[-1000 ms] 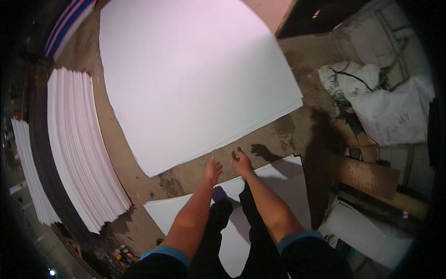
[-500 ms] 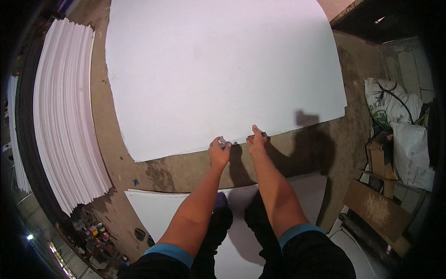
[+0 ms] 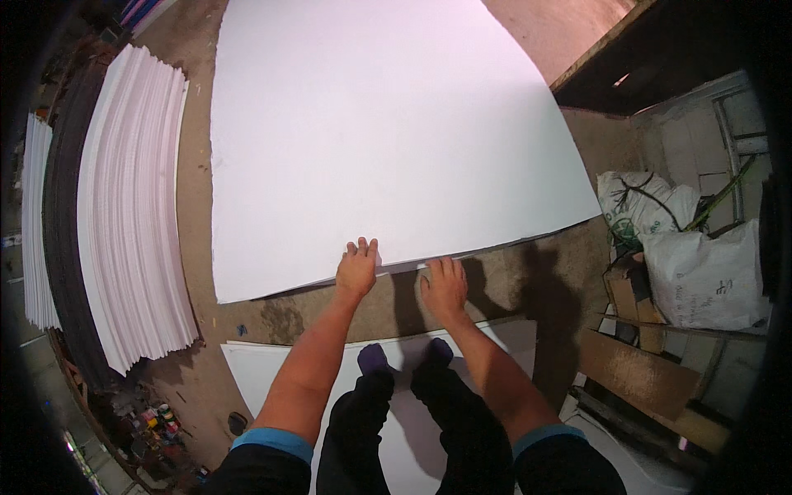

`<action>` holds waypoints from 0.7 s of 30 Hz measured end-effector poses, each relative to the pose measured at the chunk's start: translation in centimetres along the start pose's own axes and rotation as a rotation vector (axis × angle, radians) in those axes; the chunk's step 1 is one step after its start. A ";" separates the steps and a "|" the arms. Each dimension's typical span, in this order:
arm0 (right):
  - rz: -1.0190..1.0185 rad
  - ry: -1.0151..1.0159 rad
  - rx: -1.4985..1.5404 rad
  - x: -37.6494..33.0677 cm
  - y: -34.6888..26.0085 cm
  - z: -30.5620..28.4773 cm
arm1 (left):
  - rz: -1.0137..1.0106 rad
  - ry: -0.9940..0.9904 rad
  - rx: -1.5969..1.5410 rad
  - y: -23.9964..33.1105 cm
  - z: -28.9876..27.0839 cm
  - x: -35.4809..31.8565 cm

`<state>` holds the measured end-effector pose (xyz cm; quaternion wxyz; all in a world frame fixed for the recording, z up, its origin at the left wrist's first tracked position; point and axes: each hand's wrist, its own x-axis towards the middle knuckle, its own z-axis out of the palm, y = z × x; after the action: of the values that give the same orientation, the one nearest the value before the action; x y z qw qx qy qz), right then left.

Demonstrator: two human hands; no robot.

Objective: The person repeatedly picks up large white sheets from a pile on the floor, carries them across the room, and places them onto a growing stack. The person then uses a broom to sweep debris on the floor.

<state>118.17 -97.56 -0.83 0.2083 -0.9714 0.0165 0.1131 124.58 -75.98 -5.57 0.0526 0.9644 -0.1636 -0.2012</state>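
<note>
Head cam looking straight down: both arms reach out to the near edge of a big white sheet (image 3: 388, 140) lying flat on the dusty concrete floor (image 3: 495, 285). Left hand (image 3: 356, 269) sits right on that edge, fingers loosely spread with the tips on the sheet's top surface. Right hand (image 3: 444, 285) is just beside it, fingers fairly close together and laid along the edge, though whether they're hooked under it or only resting against it, can't tell. Neither hand is closed around anything.

Person stands on another white sheet (image 3: 272, 371), dark trousers and purple-toed footwear (image 3: 373, 358) showing between the arms. Off to the left there's a tall stack of white sheets (image 3: 132, 206) seen edge-on. On the right, white sacks (image 3: 701, 272) and some cardboard pieces (image 3: 635, 371).
</note>
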 end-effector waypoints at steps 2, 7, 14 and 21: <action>-0.192 0.154 -0.272 2.0 0.0 -2.2 | 0.029 -0.030 -0.012 0.5 -3.9 -0.5; -0.199 -0.025 -0.355 7.0 -1.6 -8.9 | 0.096 -0.094 0.017 2.1 -14.9 -2.4; -0.329 0.063 -0.389 1.6 -6.2 -21.1 | -0.038 0.274 0.049 4.9 -25.2 -12.7; -0.320 -0.021 -0.332 -9.4 -10.7 -29.9 | -0.039 0.186 0.005 6.1 -32.8 -25.5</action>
<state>116.20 -100.16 32.11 0.0610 -0.9813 -0.1588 0.0897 114.04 -71.94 34.81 0.0614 0.9820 -0.1396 -0.1112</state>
